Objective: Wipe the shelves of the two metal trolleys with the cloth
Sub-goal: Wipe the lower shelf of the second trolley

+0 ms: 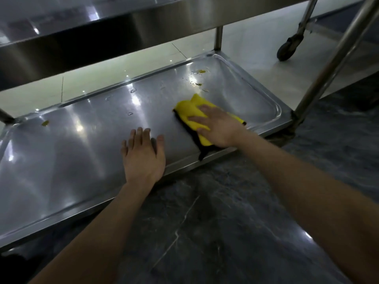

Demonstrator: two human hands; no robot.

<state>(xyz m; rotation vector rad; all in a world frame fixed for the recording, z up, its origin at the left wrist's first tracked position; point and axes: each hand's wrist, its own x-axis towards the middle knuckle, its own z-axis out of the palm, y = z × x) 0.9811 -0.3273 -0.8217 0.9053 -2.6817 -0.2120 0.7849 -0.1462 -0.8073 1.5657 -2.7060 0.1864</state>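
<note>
The bottom shelf (67, 152) of a steel trolley fills the middle of the view. A yellow cloth (189, 111) with a dark underside lies on its right half. My right hand (218, 128) presses flat on the cloth, fingers spread and straight. My left hand (143, 155) rests flat on the bare shelf near its front edge, left of the cloth. Yellowish spots (200, 72) and water drops sit on the shelf beyond the cloth, and one spot (45, 123) lies at the far left.
The trolley's upper shelf (102, 33) overhangs at the top. A slanted steel post (336, 56) rises at the right corner. A second trolley's leg and castor (287, 49) stand at the upper right. Dark marble floor lies in front, pale tiles behind.
</note>
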